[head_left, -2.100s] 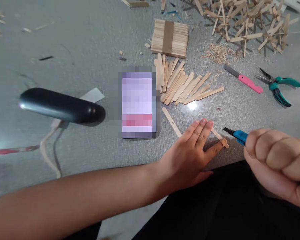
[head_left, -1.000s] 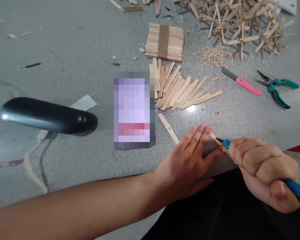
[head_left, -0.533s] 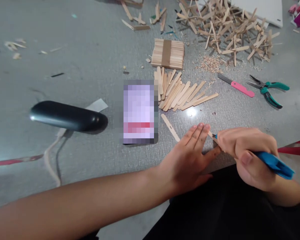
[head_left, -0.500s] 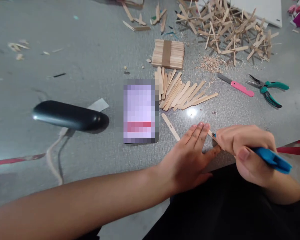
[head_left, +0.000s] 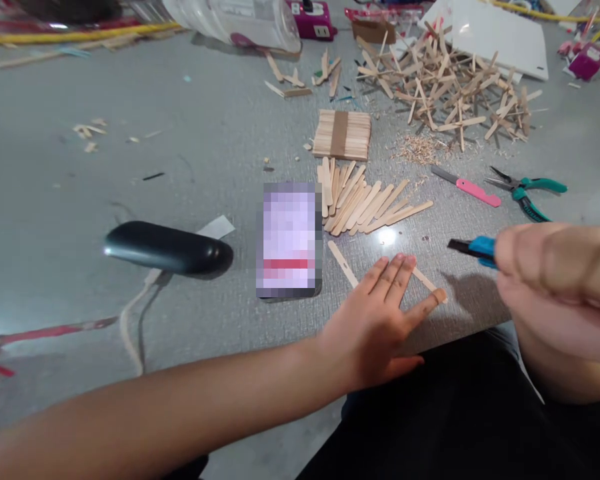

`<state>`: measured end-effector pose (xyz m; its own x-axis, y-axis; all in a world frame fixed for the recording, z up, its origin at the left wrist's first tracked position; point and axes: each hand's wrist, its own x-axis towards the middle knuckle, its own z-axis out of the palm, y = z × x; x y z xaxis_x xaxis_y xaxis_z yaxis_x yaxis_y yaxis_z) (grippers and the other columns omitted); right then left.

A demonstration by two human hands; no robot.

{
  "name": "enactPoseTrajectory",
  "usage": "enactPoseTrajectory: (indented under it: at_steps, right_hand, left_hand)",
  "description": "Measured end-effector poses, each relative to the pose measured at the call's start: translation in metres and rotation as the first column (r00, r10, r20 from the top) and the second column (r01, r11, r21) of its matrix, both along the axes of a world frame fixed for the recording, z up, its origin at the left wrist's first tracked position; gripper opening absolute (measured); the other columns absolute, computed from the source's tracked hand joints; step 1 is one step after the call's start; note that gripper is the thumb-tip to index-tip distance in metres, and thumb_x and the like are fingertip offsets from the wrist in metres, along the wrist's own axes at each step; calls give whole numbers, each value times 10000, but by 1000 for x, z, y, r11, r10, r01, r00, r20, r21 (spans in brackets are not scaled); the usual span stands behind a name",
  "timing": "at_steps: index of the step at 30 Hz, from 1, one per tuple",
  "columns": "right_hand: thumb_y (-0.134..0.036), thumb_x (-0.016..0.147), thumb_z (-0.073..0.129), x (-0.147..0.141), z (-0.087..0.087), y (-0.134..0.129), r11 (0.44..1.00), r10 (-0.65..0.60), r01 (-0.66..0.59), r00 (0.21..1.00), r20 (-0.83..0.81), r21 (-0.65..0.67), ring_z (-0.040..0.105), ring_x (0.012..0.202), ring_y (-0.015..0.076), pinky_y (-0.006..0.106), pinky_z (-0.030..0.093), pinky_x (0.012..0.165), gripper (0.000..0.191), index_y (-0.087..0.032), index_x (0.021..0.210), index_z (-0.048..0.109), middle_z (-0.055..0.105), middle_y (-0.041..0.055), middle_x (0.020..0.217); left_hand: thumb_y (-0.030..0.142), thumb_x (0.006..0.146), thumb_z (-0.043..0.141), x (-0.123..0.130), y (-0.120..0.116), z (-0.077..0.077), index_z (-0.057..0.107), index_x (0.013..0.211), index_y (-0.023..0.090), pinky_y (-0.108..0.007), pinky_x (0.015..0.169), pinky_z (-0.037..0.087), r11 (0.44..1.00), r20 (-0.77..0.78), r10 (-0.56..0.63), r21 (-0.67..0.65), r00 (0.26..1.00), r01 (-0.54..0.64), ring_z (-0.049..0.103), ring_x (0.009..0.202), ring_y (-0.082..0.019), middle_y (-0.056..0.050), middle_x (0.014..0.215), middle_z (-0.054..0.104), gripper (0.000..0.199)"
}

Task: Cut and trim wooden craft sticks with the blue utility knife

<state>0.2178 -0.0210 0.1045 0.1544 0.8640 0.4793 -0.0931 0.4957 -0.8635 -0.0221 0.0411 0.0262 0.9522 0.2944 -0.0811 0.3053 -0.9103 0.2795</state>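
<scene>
My left hand (head_left: 380, 320) lies flat on the grey table, fingers spread, pressing a wooden craft stick (head_left: 424, 279) under its fingertips. Just beyond its knuckles lies another craft stick (head_left: 343, 263) with small slots cut in it, partly hidden by the hand. My right hand (head_left: 555, 287) is raised off the table at the right, closed round a blue utility knife (head_left: 483, 250). The knife's dark blade points left, above and apart from the stick. Most of its handle is hidden in the fist.
A phone (head_left: 289, 230), blurred out, lies beside a fan of craft sticks (head_left: 365, 203) and a banded bundle (head_left: 355, 137). A pink folding saw (head_left: 475, 191) and green pliers (head_left: 523, 189) sit right. Joined sticks (head_left: 455, 87) pile up behind. A dark oblong device (head_left: 167, 248) is left.
My right hand has lifted the utility knife off the stick and drawn it up to the right. My left hand stays pressed down. The view has tilted up, showing more of the table's far side.
</scene>
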Motion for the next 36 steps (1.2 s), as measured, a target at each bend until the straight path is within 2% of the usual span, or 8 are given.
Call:
enactPoseTrajectory:
  at_steps: [3,5,7,11,14,22,28,36]
  right_hand:
    - [-366,1076,641,-15,-23,19,994,49,-35,990,-132,107,232,469,81,307,291,518,542,-223,653,334,256,-75,558]
    - [-427,1090,671,-18,-29,28,998,60,-58,994,-91,20,292,492,90,318,336,547,594,-217,642,343,285,-67,566]
    - [-492,1126,679,-13,-25,35,994,83,-82,997,9,-71,343,516,105,340,404,584,656,-215,625,359,313,-59,567]
    - [-439,1082,725,-3,-12,53,981,193,-193,981,-15,27,279,503,84,325,357,554,615,-220,629,371,285,-70,582]
    - [-484,1131,678,-7,-15,63,975,222,-222,975,7,-30,298,515,92,325,362,569,653,-219,631,354,284,-66,588]
    - [-567,1163,601,-1,-35,52,994,107,-105,991,74,-37,325,509,107,346,437,590,666,-223,650,351,288,-72,590]
    - [-570,1163,592,4,-39,52,991,129,-126,990,55,-51,332,504,113,351,430,594,650,-233,659,359,293,-70,582]
    - [-518,1049,690,-7,-52,53,988,149,-145,987,-67,55,273,495,87,324,336,541,581,-242,680,337,255,-84,602]
  left_hand:
    - [892,747,909,-1,5,-1,468,1792,288,-790,1306,441,998,-12,61,-1,998,-61,374,1689,-631,-388,1839,315,1285]
    - [957,694,893,-2,11,0,463,1796,280,-796,1313,431,994,-26,110,21,994,-109,356,1692,-641,-390,1844,302,1363]
    - [970,703,875,-3,17,2,470,1793,273,-792,1318,428,990,-39,139,37,989,-138,353,1695,-642,-389,1846,299,1356]
    - [958,732,866,-6,22,1,476,1790,284,-768,1319,436,988,-22,152,7,988,-152,378,1691,-634,-375,1856,291,1314]
    - [959,759,845,-8,21,-3,420,1814,331,-744,1336,418,988,-1,152,-21,988,-152,371,1708,-611,-347,1881,257,1299]
    - [1005,822,735,-11,19,-8,405,1815,373,-660,1421,283,985,-41,167,-44,985,-168,305,1765,-539,-242,1942,159,1223]
    - [1030,858,654,-10,21,-7,357,1829,404,-657,1415,286,983,-81,157,-81,984,-163,280,1771,-544,-259,1936,146,1193]
    - [1002,892,649,-8,19,-7,385,1821,373,-679,1386,338,986,-64,152,-53,986,-155,335,1744,-558,-313,1900,231,1153]
